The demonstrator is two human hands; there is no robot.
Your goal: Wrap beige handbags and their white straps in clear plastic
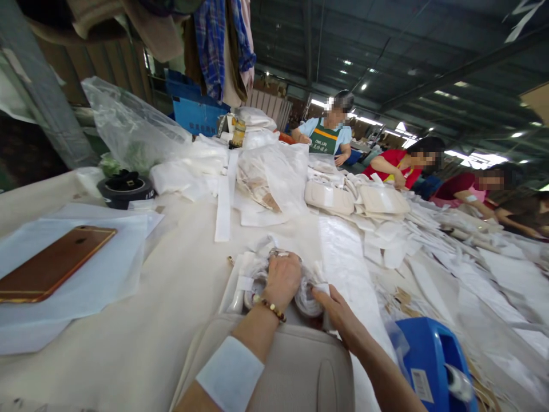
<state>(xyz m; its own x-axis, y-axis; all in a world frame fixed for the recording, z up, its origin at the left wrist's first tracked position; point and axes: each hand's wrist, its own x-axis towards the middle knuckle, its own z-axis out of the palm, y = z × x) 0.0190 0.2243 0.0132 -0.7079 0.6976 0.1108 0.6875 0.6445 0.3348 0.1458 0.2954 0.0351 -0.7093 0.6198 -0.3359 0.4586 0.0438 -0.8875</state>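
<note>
My left hand (281, 278) presses down, fingers curled, on a wad of white tissue paper (257, 269) wrapped round a pale item on the table. A bead bracelet and a white wrist band sit on that arm. My right hand (337, 309) pinches the right edge of the same paper wad, beside a long white paper strip (347, 263). A beige moulded piece (295, 366) lies just in front of me, under both forearms.
A rose-gold phone (51, 263) lies on white sheets at left. A black tape roll (124, 189), plastic bags (274, 171) and heaps of white parts (377, 200) fill the table. A blue tape dispenser (429, 360) stands at lower right. Several other people work along the far right.
</note>
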